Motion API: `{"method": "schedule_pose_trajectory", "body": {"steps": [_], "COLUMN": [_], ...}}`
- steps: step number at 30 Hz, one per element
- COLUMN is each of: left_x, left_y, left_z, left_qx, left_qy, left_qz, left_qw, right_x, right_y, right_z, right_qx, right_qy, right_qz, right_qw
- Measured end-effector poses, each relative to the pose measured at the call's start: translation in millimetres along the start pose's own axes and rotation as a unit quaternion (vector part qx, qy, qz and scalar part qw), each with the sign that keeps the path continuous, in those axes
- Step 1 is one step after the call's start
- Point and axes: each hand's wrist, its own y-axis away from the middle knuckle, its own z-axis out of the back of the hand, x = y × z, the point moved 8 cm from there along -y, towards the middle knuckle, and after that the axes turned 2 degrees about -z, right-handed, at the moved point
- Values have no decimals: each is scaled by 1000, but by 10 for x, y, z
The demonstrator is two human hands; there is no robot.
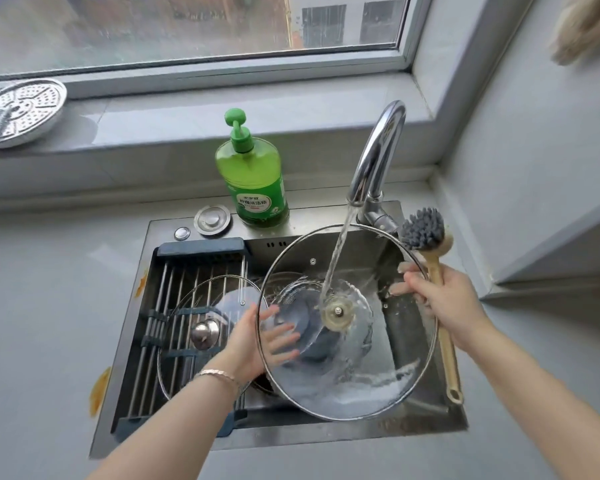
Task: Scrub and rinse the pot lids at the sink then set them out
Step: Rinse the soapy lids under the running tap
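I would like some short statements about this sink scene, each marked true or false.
1. Water from the tap falls on the large lid. True.
2. The right hand holds a sponge. False: it holds a brush.
3. The small lid lies on the rack. True.
4. The soap bottle is red. False: it is green.
5. The left hand rests on the counter. False: it supports the large lid.
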Motion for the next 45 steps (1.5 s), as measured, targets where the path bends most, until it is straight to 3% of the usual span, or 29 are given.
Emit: {"method": "schedule_pose_trajectory", "body": {"steps": [6,13,16,18,20,22,25,26,30,33,35,37,39,40,43,45], "left_x": [316,-272,-555,-709,-832,-908,-944,-948,-1017,-1104,-1100,-970,-632,-430,-114,-63], "left_y": [101,543,769,887,968,1012,1029,1039,1090,1059,959,818,589,466,261,203], "left_z": [-132,-65,-165,-269,-383,-503,-666,-727,-985,-1111,-1081,-979,-857,-802,-752,-726], "left_qx": [52,43,14,-25,-66,-91,-93,-89,-71,-54,-51,-77,-69,-46,-13,-23], "left_qy": [24,-90,-167,-221,-278,-321,-315,-313,-306,-302,-323,-441,-569,-599,-607,-553], "left_qz": [66,-48,-101,-126,-149,-166,-156,-147,-136,-188,-245,-282,-238,-203,-182,-174], "left_qw": [996,994,981,967,947,928,931,934,940,933,913,849,784,773,774,814], "right_x": [20,-723,-776,-569,-350,-182,-64,-52,343,591,574,423,256,204,100,43], "right_y": [-174,-154,-94,30,225,508,863,878,800,803,648,444,360,353,399,435], "right_z": [172,39,-32,-86,-276,-589,-954,-977,-749,-636,-493,-395,-349,-330,-295,-272], "right_qx": [-30,7,-15,-51,-11,103,237,222,6,-27,-47,-56,-61,-65,-72,-85], "right_qy": [123,138,303,328,261,153,100,134,229,209,139,51,4,-8,-30,-38], "right_qz": [-16,-128,-80,-13,21,1,-3,27,203,317,267,156,87,73,55,45], "right_qw": [992,982,950,943,965,983,966,965,952,925,952,985,994,995,995,995]}}
